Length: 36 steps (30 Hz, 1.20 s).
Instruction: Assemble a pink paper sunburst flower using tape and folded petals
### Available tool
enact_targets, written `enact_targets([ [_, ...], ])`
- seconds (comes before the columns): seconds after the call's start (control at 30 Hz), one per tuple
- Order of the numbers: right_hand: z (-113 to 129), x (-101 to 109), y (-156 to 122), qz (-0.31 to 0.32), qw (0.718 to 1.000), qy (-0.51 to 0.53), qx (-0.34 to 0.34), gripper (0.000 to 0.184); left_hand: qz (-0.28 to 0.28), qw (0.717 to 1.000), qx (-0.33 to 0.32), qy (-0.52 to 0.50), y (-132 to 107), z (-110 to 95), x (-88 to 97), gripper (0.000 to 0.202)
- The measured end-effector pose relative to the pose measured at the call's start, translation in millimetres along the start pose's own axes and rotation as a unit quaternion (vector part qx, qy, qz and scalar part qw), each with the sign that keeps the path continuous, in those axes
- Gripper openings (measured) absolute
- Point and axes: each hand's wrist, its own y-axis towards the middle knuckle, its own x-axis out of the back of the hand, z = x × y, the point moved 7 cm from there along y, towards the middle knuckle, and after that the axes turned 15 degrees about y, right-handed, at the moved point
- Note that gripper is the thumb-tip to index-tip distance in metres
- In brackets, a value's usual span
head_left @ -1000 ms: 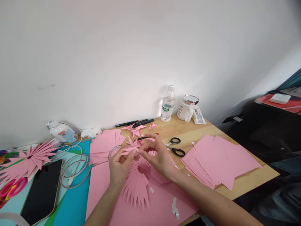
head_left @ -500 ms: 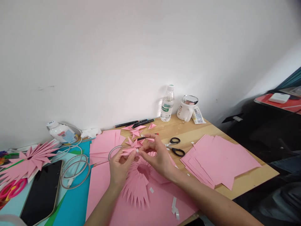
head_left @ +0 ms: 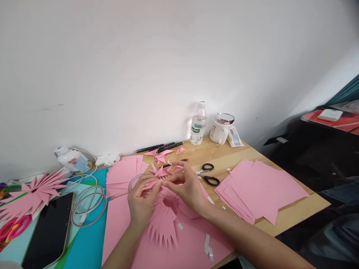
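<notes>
The left hand (head_left: pixel 141 203) and right hand (head_left: pixel 186 188) meet on a folded paper piece (head_left: pixel 152 184) above a paper rosette (head_left: pixel 165 220) at the table's (head_left: pixel 294 213) near edge. Scissors (head_left: pixel 207 174) lie just right of the hands, and a stack of paper sheets (head_left: pixel 260 190) lies farther right. Markers (head_left: pixel 159 147), a water bottle (head_left: pixel 198 123) and a mug (head_left: pixel 220 129) line the wall behind, while a coiled cable (head_left: pixel 88 203) and a phone (head_left: pixel 46 231) lie to the left.

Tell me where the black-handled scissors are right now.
In the head view, the black-handled scissors lie on the wooden table just right of the right hand, between it and the stack of pink sheets, untouched.
</notes>
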Motion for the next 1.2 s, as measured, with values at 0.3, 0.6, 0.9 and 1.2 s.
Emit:
enact_targets([
  [0.3,-3,9,3,-0.04,0.996,-0.067,-0.051,0.057,-0.043,0.984,-0.145,0.093,-3,-14,5.7,0.004],
  [0.6,17,-4,-1,0.031,0.988,0.029,0.146,0.051,-0.02,0.997,0.015,-0.07,1,6,2.2,0.003],
  [0.9,31,-6,-14,0.012,0.953,-0.047,0.297,0.053,-0.016,0.998,0.008,-0.065,-3,16,-1.2,0.005],
  [1.2,40,-12,-21,0.006,0.923,-0.125,0.363,0.051,-0.033,0.992,0.039,-0.113,-4,13,-1.2,0.013],
])
